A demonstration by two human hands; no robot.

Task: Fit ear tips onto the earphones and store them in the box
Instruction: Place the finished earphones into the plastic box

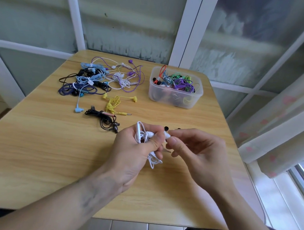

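Note:
My left hand (139, 149) grips a bundled pair of white earphones (143, 135), cable loops hanging below the fingers. One white earbud (167, 134) sticks out to the right, and my right hand (191, 148) pinches its end between thumb and fingers. Two small black ear tips (166, 128) lie on the table just beyond my hands. The clear plastic box (175, 100) stands at the back right, holding several coloured earphones.
On the wooden table (40, 144) lie yellow earphones (113, 104), black ones (105, 120) and a pile of blue, purple and white earphones (100, 77) at the back left. A curtain (279, 130) hangs to the right.

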